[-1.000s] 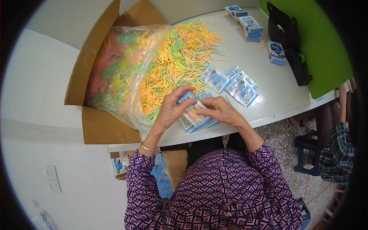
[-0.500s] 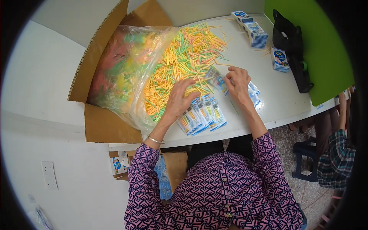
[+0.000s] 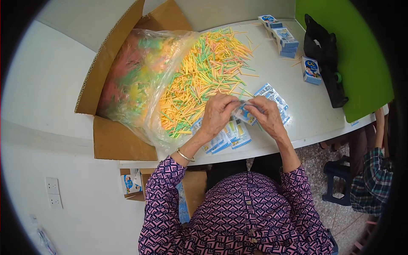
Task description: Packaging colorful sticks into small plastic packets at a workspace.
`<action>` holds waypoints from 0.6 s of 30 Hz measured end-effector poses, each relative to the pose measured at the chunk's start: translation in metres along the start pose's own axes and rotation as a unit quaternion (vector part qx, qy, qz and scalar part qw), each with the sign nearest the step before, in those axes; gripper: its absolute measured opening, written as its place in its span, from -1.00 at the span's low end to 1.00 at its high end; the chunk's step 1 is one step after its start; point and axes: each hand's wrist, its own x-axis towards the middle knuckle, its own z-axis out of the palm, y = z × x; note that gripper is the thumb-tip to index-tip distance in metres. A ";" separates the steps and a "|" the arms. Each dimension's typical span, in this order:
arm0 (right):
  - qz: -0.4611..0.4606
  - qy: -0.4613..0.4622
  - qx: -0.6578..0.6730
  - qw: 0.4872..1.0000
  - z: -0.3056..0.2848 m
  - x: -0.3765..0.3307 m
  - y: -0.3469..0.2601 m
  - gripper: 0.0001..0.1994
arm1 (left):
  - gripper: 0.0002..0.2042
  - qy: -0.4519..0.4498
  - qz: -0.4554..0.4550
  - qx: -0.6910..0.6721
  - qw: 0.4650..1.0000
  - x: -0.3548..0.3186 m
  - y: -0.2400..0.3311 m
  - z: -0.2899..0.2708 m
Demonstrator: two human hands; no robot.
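My left hand (image 3: pixel 217 112) and my right hand (image 3: pixel 268 117) meet over the near part of the table. Between them is a small clear plastic packet with blue print (image 3: pixel 244 114), its upper edge pinched by the fingers of both hands. Whether any sticks are inside it I cannot tell. Just below lies a fan of packets (image 3: pixel 241 137) with coloured sticks showing, partly covered by my left hand. More blue-and-white packets (image 3: pixel 268 90) lie beyond and beside my right hand. A large heap of thin yellow, green and pink sticks (image 3: pixel 199 70) spreads past my left hand.
An open cardboard box (image 3: pixel 123 138) on the left holds a clear plastic bag (image 3: pixel 144 72) of sticks. Small boxes (image 3: pixel 285 42) are stacked at the back right, near another box (image 3: pixel 311 70) and a black holder (image 3: pixel 321 46). A green panel (image 3: pixel 361 55) bounds the right; another person's sleeve (image 3: pixel 376 170) shows beyond.
Both hands have come together, the left moving right. The packet that was tilted near my right hand is now nearer me, pinched between both hands.
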 end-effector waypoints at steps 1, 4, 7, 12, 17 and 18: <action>0.010 -0.013 -0.001 1.000 0.001 -0.002 -0.005 -0.83 | -0.88 -0.002 0.000 0.019 1.000 -0.004 -0.001 -0.001; 0.013 -0.042 -0.007 0.999 0.003 -0.005 -0.008 -0.83 | -0.87 -0.003 0.023 0.067 0.997 -0.012 -0.004 -0.002; 0.000 -0.057 -0.018 0.998 0.004 -0.006 -0.006 -0.83 | -0.86 -0.033 0.024 0.084 0.996 -0.011 -0.006 -0.005; 0.049 -0.041 0.002 0.998 -0.004 -0.007 0.000 -0.82 | -0.82 -0.056 0.160 0.181 0.969 0.023 -0.045 -0.042; 0.103 0.056 0.080 0.990 -0.022 -0.006 0.003 -0.79 | -0.64 -0.161 0.143 0.569 0.793 0.051 -0.101 -0.080; 0.117 0.063 0.074 0.988 -0.023 -0.006 0.004 -0.80 | -0.64 -0.160 0.144 0.570 0.793 0.053 -0.109 -0.079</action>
